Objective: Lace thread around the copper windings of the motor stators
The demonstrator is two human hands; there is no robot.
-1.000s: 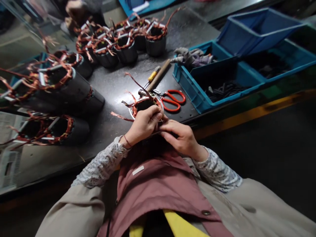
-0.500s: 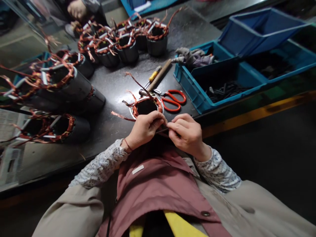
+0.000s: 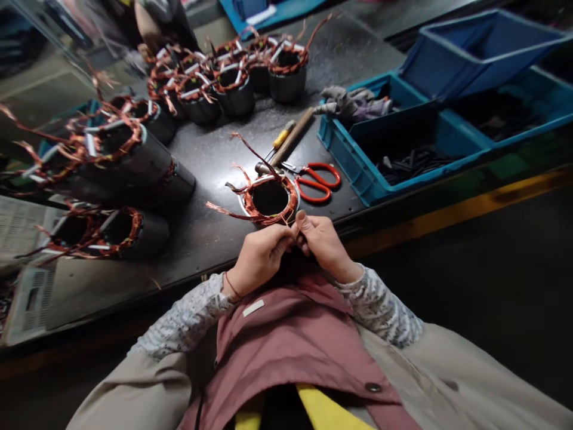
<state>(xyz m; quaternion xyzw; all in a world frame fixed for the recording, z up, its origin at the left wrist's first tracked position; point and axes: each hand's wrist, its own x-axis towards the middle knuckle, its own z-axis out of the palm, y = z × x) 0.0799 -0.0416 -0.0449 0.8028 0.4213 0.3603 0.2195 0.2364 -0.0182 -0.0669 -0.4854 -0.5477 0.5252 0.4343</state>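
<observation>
A motor stator [image 3: 270, 200] with a ring of copper windings stands on the bench just beyond my hands, its loose wire ends sticking out to the left and upward. At its near rim my left hand [image 3: 265, 251] is closed in a pinch. My right hand [image 3: 323, 242] meets it fingertip to fingertip, also pinched, thumb on top. A thin copper wire [image 3: 287, 220] runs from the windings into the fingers; its end is hidden between them. Red-handled scissors [image 3: 319, 182] lie right of the stator, beside a hammer [image 3: 293, 137] and a yellow-handled screwdriver [image 3: 283, 136].
More wound stators [image 3: 235, 92] stand in a group at the back, others [image 3: 129, 140] are stacked at the left. Blue bins [image 3: 347, 152] with dark pieces line the right; gloves [image 3: 353, 103] lie over one edge. Another person's arm [image 3: 150, 27] is at the far left.
My right hand has moved left, closing the gap to my left hand, and its thumb has turned upward. Both hands sit slightly lower against the stator, showing more of its near rim.
</observation>
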